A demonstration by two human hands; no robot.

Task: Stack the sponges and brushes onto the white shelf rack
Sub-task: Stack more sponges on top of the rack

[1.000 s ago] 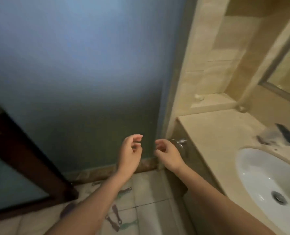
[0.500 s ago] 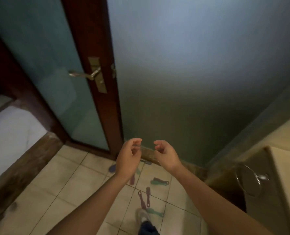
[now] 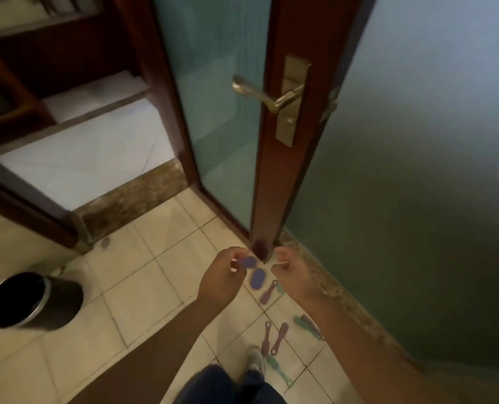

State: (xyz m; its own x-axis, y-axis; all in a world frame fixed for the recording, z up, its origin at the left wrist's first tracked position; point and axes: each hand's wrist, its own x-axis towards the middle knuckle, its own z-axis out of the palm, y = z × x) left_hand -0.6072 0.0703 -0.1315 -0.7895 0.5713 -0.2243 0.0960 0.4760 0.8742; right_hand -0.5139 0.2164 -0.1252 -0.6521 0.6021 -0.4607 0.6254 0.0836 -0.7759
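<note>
Brushes, slim purple and teal plastic (image 3: 272, 339), scattered over floor tiles by wooden door post (image 3: 274, 176); likely light, stiff, best pinched mid-handle. Left hand (image 3: 220, 278), right hand (image 3: 293, 277): grip loosely curled, empty, above them. Left of post, black round bin (image 3: 64, 301), contents unseen.

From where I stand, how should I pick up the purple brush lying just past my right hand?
Pinch the purple brush by its narrow handle, the far end with the ring, from above. It lies flat on the tile floor, so only top and edges are reachable.
</note>
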